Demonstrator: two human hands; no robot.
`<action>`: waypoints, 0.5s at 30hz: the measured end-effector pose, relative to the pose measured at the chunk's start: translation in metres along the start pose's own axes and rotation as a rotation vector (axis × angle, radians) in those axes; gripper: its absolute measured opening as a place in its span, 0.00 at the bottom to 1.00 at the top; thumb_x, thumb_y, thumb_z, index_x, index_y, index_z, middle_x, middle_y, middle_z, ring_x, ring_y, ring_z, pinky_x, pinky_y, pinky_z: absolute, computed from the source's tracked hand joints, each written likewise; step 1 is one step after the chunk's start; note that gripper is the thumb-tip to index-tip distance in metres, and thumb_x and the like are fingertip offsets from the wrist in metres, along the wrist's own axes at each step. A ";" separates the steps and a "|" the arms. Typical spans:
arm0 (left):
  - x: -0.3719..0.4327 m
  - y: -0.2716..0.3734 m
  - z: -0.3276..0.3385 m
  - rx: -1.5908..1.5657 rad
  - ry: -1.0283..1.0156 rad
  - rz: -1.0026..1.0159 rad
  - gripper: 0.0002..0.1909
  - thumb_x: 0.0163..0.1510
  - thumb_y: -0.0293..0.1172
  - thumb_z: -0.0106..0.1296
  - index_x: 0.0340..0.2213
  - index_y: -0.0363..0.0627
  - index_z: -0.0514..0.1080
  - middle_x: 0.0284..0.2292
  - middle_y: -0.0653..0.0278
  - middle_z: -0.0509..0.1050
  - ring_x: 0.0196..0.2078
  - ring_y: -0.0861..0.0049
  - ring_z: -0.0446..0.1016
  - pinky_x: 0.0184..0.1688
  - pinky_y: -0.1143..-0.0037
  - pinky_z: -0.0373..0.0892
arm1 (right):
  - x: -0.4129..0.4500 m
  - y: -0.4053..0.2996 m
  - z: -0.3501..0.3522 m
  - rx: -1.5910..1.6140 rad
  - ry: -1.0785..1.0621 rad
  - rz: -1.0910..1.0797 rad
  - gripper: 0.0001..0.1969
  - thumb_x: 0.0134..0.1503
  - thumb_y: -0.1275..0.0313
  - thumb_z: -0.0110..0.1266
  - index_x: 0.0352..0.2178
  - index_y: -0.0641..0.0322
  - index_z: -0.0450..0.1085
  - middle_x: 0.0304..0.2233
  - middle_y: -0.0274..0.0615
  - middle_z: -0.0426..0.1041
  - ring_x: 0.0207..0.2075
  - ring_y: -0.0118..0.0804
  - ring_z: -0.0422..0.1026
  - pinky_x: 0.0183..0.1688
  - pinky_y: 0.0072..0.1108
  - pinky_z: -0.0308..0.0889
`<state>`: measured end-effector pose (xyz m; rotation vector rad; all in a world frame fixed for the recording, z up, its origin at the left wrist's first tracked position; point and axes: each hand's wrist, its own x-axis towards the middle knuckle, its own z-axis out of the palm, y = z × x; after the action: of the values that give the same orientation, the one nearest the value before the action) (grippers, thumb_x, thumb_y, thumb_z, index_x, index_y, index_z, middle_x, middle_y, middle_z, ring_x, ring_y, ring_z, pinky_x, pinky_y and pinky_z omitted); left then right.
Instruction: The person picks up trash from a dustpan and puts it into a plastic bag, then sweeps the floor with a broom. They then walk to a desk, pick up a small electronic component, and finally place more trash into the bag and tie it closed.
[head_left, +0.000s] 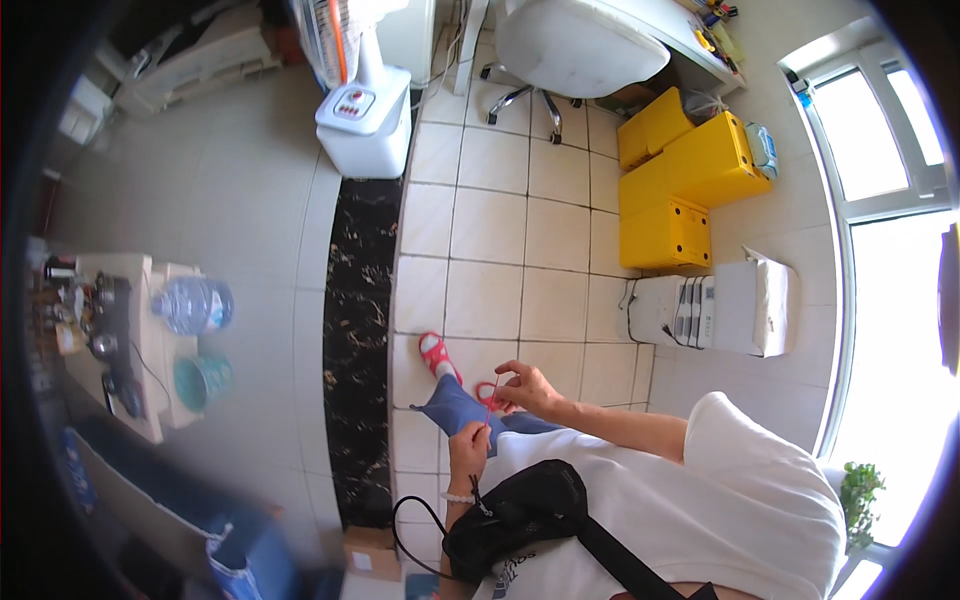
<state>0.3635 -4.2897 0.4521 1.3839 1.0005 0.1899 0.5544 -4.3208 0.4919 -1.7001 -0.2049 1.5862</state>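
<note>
A thin red strand, a cord or thin stick (492, 401), spans the short gap between my two hands and looks straight. Its lower end is pinched in my left hand (470, 444), which has a pale bead bracelet (457, 497) at the wrist. My right hand (525, 388) holds the upper part between its fingers, the index finger stretched out beside it. Both hands are in front of my white T-shirt (637, 480), above my blue trousers (461, 409) and red slippers (433, 354). A black bag (532, 502) with a strap lies against my chest.
Black stone strip (360, 315) crosses the floor. White fan unit (365, 124) and wheeled chair (577, 45) stand ahead. Yellow boxes (660, 202) and a white appliance (667, 309) line the window wall. At left are a cluttered table (142, 337), water bottle (195, 305) and teal bin (202, 381).
</note>
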 end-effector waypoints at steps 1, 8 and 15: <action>0.017 0.011 -0.008 0.013 -0.014 -0.006 0.06 0.50 0.27 0.48 0.23 0.37 0.70 0.13 0.63 0.67 0.15 0.80 0.65 0.19 0.78 0.61 | 0.012 -0.013 -0.001 0.019 0.012 -0.018 0.19 0.50 0.77 0.50 0.43 0.73 0.59 0.26 0.47 0.73 0.24 0.31 0.73 0.28 0.18 0.70; 0.150 0.104 -0.058 0.234 -0.121 0.137 0.06 0.49 0.27 0.48 0.23 0.37 0.70 0.13 0.62 0.67 0.15 0.77 0.67 0.20 0.77 0.62 | 0.084 -0.115 -0.023 0.136 0.038 -0.184 0.08 0.53 0.75 0.48 0.30 0.73 0.67 0.24 0.45 0.73 0.24 0.30 0.73 0.28 0.19 0.71; 0.253 0.195 -0.060 0.176 -0.263 0.048 0.08 0.50 0.27 0.48 0.23 0.34 0.70 0.14 0.67 0.67 0.17 0.85 0.63 0.21 0.82 0.60 | 0.103 -0.190 -0.089 0.167 0.035 -0.162 0.12 0.56 0.70 0.46 0.28 0.71 0.69 0.24 0.41 0.73 0.24 0.28 0.72 0.27 0.17 0.70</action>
<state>0.5573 -4.0353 0.5101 1.5488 0.7791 -0.0462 0.7286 -4.1687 0.5234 -1.5418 -0.1815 1.4133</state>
